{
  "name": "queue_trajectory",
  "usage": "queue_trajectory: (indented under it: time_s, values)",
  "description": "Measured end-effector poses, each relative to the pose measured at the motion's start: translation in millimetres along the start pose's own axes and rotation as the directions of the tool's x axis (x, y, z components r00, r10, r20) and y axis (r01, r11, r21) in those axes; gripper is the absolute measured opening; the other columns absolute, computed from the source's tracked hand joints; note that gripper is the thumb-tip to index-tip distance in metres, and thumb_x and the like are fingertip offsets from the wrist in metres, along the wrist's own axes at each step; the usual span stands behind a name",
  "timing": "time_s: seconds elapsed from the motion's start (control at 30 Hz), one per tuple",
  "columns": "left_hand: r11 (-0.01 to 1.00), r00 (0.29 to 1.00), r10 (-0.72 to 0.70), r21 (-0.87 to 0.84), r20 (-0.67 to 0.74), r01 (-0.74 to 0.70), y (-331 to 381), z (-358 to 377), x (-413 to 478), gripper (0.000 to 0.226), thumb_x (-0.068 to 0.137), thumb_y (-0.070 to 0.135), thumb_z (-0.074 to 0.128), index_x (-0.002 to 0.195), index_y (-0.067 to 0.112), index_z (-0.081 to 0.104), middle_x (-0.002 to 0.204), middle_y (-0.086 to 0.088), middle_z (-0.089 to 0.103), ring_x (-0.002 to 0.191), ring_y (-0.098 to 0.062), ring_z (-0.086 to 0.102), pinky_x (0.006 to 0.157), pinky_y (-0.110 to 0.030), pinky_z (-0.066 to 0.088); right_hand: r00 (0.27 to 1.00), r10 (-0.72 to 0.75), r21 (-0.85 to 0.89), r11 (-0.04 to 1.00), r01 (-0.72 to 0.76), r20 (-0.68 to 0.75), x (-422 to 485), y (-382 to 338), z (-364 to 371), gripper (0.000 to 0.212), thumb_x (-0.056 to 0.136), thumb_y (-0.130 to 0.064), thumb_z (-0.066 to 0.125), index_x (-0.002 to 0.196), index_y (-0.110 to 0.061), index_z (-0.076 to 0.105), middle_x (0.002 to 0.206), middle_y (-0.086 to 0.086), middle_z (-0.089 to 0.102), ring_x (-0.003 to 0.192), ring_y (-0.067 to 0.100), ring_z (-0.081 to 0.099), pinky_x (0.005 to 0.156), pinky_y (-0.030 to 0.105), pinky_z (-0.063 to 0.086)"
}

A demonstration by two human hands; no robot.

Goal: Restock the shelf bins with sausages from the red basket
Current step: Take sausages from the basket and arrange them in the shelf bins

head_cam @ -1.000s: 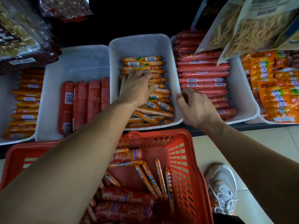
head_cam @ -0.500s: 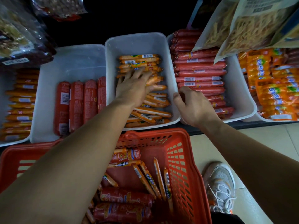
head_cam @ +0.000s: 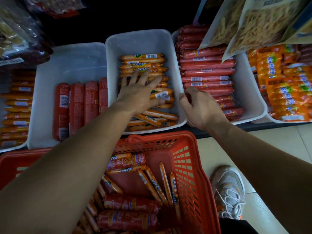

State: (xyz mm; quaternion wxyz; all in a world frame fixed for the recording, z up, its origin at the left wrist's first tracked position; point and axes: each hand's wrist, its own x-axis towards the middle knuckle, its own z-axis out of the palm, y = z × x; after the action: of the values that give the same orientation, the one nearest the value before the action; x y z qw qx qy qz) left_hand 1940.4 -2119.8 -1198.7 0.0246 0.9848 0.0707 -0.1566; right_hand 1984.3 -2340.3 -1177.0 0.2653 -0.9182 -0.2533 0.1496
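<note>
My left hand lies flat with fingers spread on the orange sausages in the middle bin. Beyond the fingertips the rows stop and bare bin floor runs to the far wall, so there is open room ahead of the hand and a narrow strip on its left. My right hand sits at that bin's near right corner, fingers curled over the rim where it meets the right bin, which is packed with red sausages. I cannot tell if it truly grips the rim. A second ago the left fingers were bunched on the pile. Now they are fanned and reach a little farther, while the right hand has barely moved. Under both forearms the red basket holds loose sausages, thin and thick. Left of my left hand, the left bin holds thick sausages at its near end. Right of the basket are pale floor and a shoe. Snack bags hang over the right bin.
</note>
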Motion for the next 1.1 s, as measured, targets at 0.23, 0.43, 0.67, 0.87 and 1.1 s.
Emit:
queue_trajectory:
  time_s: [0.23,0.43,0.67,0.87,1.1]
  values:
    - [0.985,0.994,-0.081,-0.158,-0.078,0.067,9.1,-9.8,7.9,0.079,0.089,0.075,0.040,0.155,0.041,0.015,0.167,0.005,0.001,0.153,-0.032,0.001,0.117,-0.064,0.008,1.000,0.005,0.002,1.000,-0.005,-0.006,-0.1,-0.3,-0.1,0.033,0.099,-0.051,0.036,0.088,-0.023,0.050,0.071,-0.005,0.055,0.064,0.012,0.054,0.051,0.026,0.031]
    - [0.985,0.974,0.114,-0.150,0.195,-0.086,-12.6,-14.1,-17.5,0.121,0.066,0.080,0.066,0.156,0.044,-0.007,0.163,0.011,-0.025,0.150,-0.018,-0.022,0.121,-0.050,-0.010,1.000,0.024,-0.009,1.000,-0.024,-0.007,0.3,-1.2,-0.2,0.033,0.099,-0.051,0.037,0.088,-0.022,0.050,0.071,-0.005,0.054,0.063,0.010,0.051,0.050,0.025,0.029]
    - [0.992,0.992,0.098,-0.082,0.084,-0.091,-7.5,-10.7,-16.8,0.103,0.074,0.080,0.058,0.155,0.047,0.005,0.166,0.010,-0.013,0.153,-0.024,-0.010,0.122,-0.054,0.002,1.000,0.024,-0.009,1.000,-0.024,0.002,-0.7,-2.9,-1.9,0.035,0.100,-0.051,0.036,0.089,-0.021,0.051,0.072,-0.004,0.055,0.064,0.012,0.053,0.051,0.027,0.030]
    - [0.995,0.982,0.077,-0.082,0.175,-0.063,-3.8,-7.0,-20.7,0.119,0.066,0.085,0.060,0.154,0.047,-0.011,0.162,0.011,-0.028,0.149,-0.025,-0.023,0.120,-0.057,-0.006,1.000,0.014,-0.013,1.000,-0.014,0.000,-0.8,-2.6,-1.3,0.034,0.100,-0.049,0.037,0.088,-0.021,0.049,0.071,-0.005,0.053,0.063,0.012,0.052,0.050,0.026,0.029]
    - [1.000,0.999,-0.028,0.004,0.015,0.028,19.4,6.7,-18.0,0.109,0.074,0.085,0.051,0.155,0.038,-0.005,0.165,0.002,-0.018,0.151,-0.037,-0.013,0.117,-0.065,0.004,1.000,0.018,0.010,1.000,-0.018,0.012,-2.0,-4.4,-1.6,0.033,0.101,-0.048,0.038,0.088,-0.021,0.050,0.071,-0.004,0.055,0.062,0.011,0.053,0.050,0.027,0.031]
